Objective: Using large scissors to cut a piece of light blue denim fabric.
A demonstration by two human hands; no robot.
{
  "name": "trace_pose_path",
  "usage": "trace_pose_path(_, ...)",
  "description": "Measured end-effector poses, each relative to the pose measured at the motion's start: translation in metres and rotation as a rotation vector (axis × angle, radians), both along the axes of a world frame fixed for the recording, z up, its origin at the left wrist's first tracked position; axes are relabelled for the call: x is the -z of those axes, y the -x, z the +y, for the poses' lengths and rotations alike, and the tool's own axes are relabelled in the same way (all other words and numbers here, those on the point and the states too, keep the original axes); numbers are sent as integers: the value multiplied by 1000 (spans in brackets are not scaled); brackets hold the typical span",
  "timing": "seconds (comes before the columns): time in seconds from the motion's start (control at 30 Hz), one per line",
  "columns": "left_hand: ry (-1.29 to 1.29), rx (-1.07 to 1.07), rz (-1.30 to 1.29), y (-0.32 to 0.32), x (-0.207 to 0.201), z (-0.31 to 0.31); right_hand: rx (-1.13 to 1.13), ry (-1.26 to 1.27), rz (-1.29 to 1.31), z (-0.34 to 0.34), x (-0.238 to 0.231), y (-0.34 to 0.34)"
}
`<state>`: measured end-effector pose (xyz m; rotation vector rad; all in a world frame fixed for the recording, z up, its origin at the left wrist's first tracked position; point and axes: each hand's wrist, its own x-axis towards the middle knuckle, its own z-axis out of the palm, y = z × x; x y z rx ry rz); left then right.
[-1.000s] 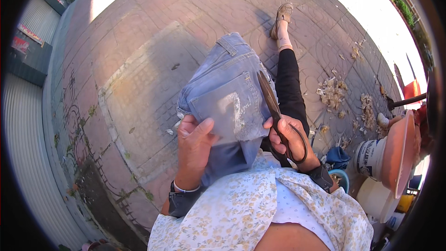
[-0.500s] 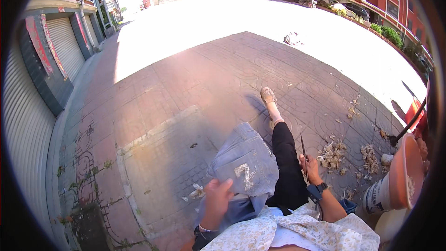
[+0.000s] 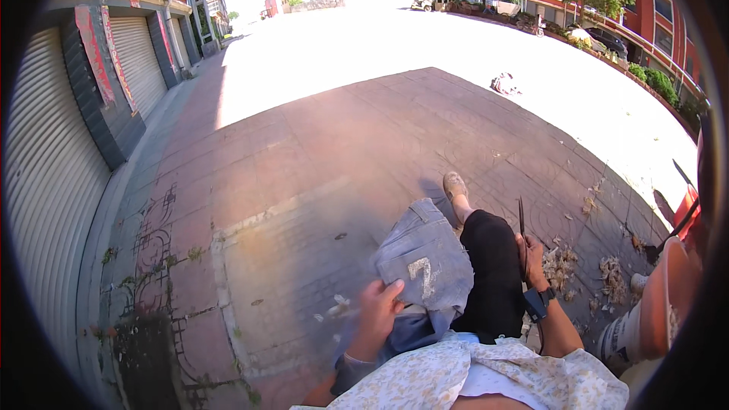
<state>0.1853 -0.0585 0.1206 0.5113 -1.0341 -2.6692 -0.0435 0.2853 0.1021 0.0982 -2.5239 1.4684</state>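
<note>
My left hand (image 3: pixel 378 308) is closed, thumb against curled fingers, beside the denim cloth (image 3: pixel 425 254) over my left leg. Whatever it pinches, if anything, is too small to tell. The cloth is faded blue-grey with a pale patch. In my right hand (image 3: pixel 534 257), at the outer side of my black-trousered right leg (image 3: pixel 490 266), is a thin dark knife (image 3: pixel 522 216), its point upward. Pale dry peelings (image 3: pixel 560 264) lie on the paving just beyond that hand.
An orange bucket (image 3: pixel 662 288) and a white printed tub (image 3: pixel 619 338) stand close on my right. More scraps (image 3: pixel 612 277) lie near them. A crumpled bundle (image 3: pixel 505 83) sits farther out in the sun. Roller shutters (image 3: pixel 57 182) line the left side.
The view has swung a little left, so the scene sits farther right in the picture. My left hand stays by the denim, its fingers more curled. The knife remains in my right hand.
</note>
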Motion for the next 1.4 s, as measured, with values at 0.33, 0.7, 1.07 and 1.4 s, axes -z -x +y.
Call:
trace_pose_path(0.33, -43, 78, 76, 17, 19, -7, -12, 78, 65, 11, -109, -27)
trace_pose_path(0.7, -10, 144, 39, 34, 39, -3, -289, 138, 17, -42, -186, -90)
trace_pose_path(1.07, -2, -16, -66, 88, 35, 24, -786, 575, -612, -96, -93, -35)
trace_pose_path(1.4, -36, 119, -73, 142, 104, 36, -642, 692, -878, -53, 30, -38)
